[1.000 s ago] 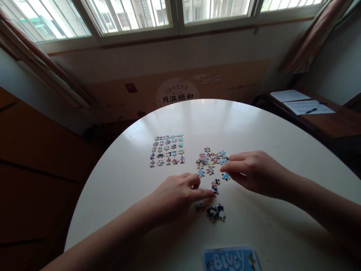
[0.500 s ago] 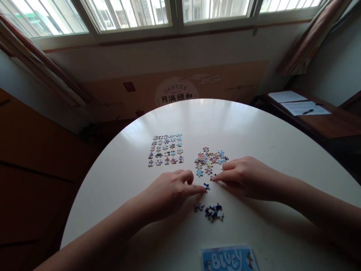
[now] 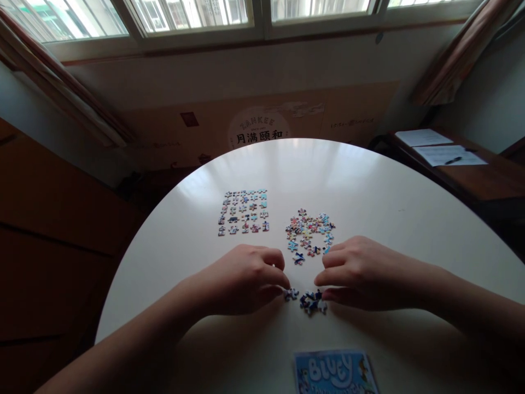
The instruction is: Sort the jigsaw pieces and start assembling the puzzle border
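On a round white table [image 3: 369,180], my left hand [image 3: 241,279] rests with fingers curled, its fingertips touching a small loose puzzle piece [image 3: 291,294]. My right hand [image 3: 361,273] lies opposite, fingers bent, tips against a little cluster of joined dark-blue pieces [image 3: 312,302]. Just beyond both hands sits a loose heap of colourful puzzle pieces [image 3: 309,232]. Further left, sorted pieces lie in a neat grid [image 3: 244,212].
A blue card or box lid printed "BLUEY" [image 3: 336,372] lies at the table's near edge. A wooden side desk with papers and a pen [image 3: 443,153] stands at right. Cardboard leans on the wall under the windows.
Both hands have drawn back toward me from the heap to the small pieces nearer the table's edge. Two pieces they were sliding now lie by the heap.
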`<action>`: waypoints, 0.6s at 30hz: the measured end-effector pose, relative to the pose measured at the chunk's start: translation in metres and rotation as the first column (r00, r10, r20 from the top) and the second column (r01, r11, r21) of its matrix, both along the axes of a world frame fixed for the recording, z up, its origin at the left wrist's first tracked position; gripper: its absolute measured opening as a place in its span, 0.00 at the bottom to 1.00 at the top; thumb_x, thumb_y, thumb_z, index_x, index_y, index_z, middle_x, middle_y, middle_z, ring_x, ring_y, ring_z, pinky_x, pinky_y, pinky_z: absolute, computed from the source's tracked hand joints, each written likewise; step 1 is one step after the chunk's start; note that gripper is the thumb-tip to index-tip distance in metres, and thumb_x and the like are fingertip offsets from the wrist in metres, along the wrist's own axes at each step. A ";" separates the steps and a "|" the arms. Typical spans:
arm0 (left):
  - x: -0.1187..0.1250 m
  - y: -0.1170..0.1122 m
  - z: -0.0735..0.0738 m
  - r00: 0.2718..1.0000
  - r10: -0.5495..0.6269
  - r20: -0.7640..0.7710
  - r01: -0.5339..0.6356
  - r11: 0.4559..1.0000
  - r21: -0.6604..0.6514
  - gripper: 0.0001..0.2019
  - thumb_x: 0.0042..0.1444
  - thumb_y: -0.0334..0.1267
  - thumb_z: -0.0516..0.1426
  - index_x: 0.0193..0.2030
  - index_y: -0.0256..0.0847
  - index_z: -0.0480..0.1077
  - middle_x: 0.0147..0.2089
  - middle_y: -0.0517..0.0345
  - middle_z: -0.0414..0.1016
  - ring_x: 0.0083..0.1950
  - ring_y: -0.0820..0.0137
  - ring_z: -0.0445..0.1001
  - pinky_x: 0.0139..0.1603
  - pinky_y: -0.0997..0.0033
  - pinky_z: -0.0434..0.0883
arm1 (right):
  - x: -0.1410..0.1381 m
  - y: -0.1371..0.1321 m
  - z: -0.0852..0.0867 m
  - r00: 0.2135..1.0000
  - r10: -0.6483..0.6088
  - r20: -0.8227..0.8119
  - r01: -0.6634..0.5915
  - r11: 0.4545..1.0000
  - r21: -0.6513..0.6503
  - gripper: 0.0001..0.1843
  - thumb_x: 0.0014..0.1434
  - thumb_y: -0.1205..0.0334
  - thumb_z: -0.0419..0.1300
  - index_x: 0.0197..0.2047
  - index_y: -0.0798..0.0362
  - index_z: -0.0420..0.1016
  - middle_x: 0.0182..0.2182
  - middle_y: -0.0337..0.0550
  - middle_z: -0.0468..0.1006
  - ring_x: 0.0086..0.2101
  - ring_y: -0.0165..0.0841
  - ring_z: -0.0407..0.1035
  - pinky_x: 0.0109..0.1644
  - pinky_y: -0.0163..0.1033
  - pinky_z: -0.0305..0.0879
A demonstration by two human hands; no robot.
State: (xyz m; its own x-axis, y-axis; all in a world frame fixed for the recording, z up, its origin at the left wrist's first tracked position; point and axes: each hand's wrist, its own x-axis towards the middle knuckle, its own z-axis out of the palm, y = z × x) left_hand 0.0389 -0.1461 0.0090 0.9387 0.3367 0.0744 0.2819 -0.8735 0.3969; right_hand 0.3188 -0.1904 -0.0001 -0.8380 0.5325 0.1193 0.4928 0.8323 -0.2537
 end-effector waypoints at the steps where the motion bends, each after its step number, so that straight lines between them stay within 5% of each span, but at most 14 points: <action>1: 0.001 0.000 0.000 1.000 -0.010 -0.021 0.010 1.000 -0.004 0.07 0.60 0.35 0.60 0.43 0.49 0.79 0.40 0.61 0.76 0.34 0.74 0.73 0.36 0.72 0.68 | 0.000 -0.001 0.000 1.000 0.001 0.010 0.000 1.000 -0.013 0.11 0.67 0.57 0.57 0.35 0.50 0.76 0.26 0.37 0.72 0.27 0.29 0.62 0.30 0.38 0.49; 9: 0.012 -0.005 -0.003 0.996 -0.006 -0.092 0.018 0.991 0.134 0.07 0.59 0.40 0.62 0.32 0.42 0.72 0.36 0.60 0.74 0.32 0.72 0.68 0.31 0.71 0.64 | -0.010 -0.008 -0.002 0.995 -0.027 0.095 0.028 1.000 -0.009 0.11 0.62 0.57 0.59 0.30 0.51 0.70 0.25 0.36 0.73 0.25 0.28 0.60 0.29 0.39 0.43; 18: 0.001 0.002 0.006 0.980 0.090 -0.180 -0.074 0.993 0.095 0.05 0.59 0.39 0.62 0.34 0.42 0.75 0.36 0.59 0.74 0.34 0.72 0.70 0.33 0.71 0.63 | 0.001 -0.004 0.008 0.993 -0.097 0.068 0.097 0.995 0.006 0.06 0.64 0.58 0.61 0.37 0.50 0.75 0.28 0.37 0.76 0.28 0.29 0.65 0.31 0.38 0.48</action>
State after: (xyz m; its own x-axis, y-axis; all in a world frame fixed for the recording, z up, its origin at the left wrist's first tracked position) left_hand 0.0400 -0.1441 0.0153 0.9086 0.4126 -0.0643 0.4147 -0.8735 0.2549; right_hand 0.3198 -0.1940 0.0081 -0.7888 0.6112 0.0648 0.5872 0.7805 -0.2145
